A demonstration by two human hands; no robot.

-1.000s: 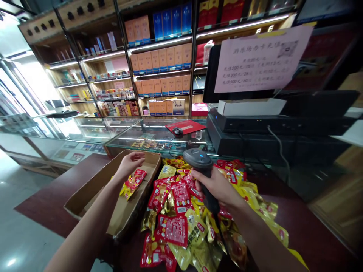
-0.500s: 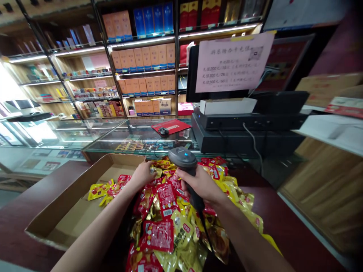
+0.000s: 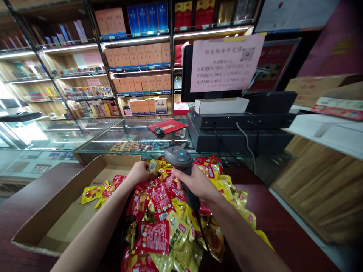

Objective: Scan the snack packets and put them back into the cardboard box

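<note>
**Worktop [image 3: 272, 211] heaped with foil packets [image 3: 159, 230], barcode scanner [image 3: 177, 158] gripped**

Lit wall shelves [image 3: 136, 71] across the far side, packed with boxed goods. Nearer, a glass display counter [image 3: 127, 139], topped with a red mat [image 3: 166, 125] and a computer mouse [image 3: 159, 131]. To the right, a black till unit [image 3: 241, 138] below a pink printed notice [image 3: 224, 64].

On the dark red worktop, an open cardboard carton [image 3: 65, 223] set at the left, just beside the heap. Inside it, only a few red-and-yellow packets [image 3: 95, 192] scattered over the base, far fewer than in the loose heap of red and gold packets.

Work centred on the heap, judging by both hands. Left hand [image 3: 140, 172] curved at the heap's far edge, touching a yellow packet [image 3: 154, 165], though whether closed on it could not be told. Right hand [image 3: 193, 184] closed firmly around the scanner's handle, the scanner's head raised above the packets and its cord [image 3: 204, 241] trailing down across them. Packets nearest the left hand judged the ones within easiest reach.
</note>
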